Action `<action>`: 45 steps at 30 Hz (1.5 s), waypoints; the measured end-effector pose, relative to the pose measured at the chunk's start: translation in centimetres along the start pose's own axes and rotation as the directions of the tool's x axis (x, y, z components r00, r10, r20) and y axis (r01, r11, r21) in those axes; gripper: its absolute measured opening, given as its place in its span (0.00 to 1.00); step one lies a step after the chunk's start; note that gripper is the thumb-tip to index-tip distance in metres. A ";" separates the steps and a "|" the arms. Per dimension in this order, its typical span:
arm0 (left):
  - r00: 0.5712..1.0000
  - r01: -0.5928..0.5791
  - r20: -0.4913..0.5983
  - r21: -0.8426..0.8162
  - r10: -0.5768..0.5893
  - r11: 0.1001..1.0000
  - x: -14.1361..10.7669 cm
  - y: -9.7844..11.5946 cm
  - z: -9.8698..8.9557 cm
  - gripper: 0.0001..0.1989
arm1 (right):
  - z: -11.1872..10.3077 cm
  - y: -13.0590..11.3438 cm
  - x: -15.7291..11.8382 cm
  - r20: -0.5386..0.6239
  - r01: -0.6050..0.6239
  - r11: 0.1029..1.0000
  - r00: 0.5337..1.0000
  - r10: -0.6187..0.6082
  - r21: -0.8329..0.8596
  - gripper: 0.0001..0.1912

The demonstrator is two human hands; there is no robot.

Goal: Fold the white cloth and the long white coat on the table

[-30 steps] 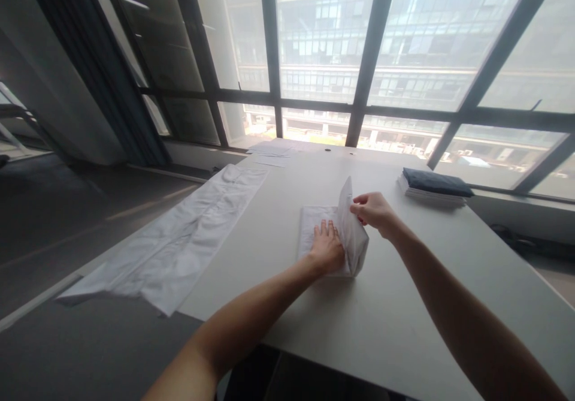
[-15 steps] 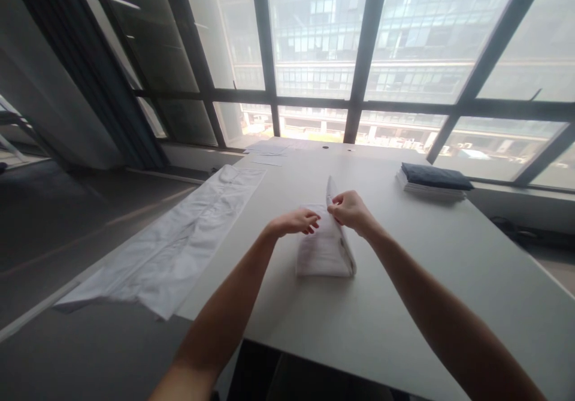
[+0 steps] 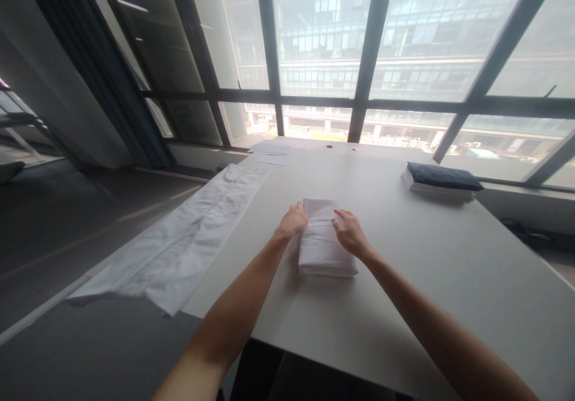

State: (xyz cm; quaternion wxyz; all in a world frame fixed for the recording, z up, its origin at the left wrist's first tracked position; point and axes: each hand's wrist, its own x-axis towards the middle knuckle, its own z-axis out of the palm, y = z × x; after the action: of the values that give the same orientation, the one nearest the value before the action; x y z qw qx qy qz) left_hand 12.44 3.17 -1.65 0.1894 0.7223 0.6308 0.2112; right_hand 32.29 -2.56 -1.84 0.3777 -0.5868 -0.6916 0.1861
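Observation:
A white cloth folded into a compact rectangle [image 3: 324, 245] lies flat on the white table [image 3: 386, 305] in front of me. My left hand [image 3: 294, 219] is at its left edge, fingers extended along the side, holding nothing. On the other side, my right hand [image 3: 349, 231] rests at the cloth's right edge with its fingers apart and slightly curved. Several folded layers show along the bundle's near edge.
Another white garment [image 3: 188, 233] is spread along the table's left side, its near end past the edge. A dark folded cloth [image 3: 442, 175] tops a white stack at the back right. Paper sheets [image 3: 272, 148] lie at the far left, near the windows.
The raised flap of the cloth now lies flat on the bundle. My right hand has let go of it and moved slightly down; my left hand has moved from above the cloth to its left edge.

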 end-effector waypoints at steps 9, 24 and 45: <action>0.985 -0.007 -0.165 0.275 0.054 0.961 -0.7 1.7 0.4 0.29 | 2.5 -2.4 -4.0 0.241 0.151 0.916 0.969 -0.062 -0.371 0.33; 0.831 -0.555 0.231 0.284 0.506 0.782 -2.1 3.4 2.2 0.22 | -2.5 1.6 -1.7 -0.168 0.091 0.967 0.977 -0.134 -0.240 0.20; 0.982 -0.156 0.115 0.057 0.149 0.986 2.9 -4.2 0.0 0.23 | -2.0 1.6 -10.5 0.117 -0.023 0.875 0.989 0.091 -0.484 0.39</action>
State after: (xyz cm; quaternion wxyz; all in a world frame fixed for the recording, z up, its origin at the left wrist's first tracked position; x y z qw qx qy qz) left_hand 9.25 6.60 -3.69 0.1835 0.7849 0.5686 0.1641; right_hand 35.12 -12.55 -4.84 0.1663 -0.6683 -0.7226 0.0592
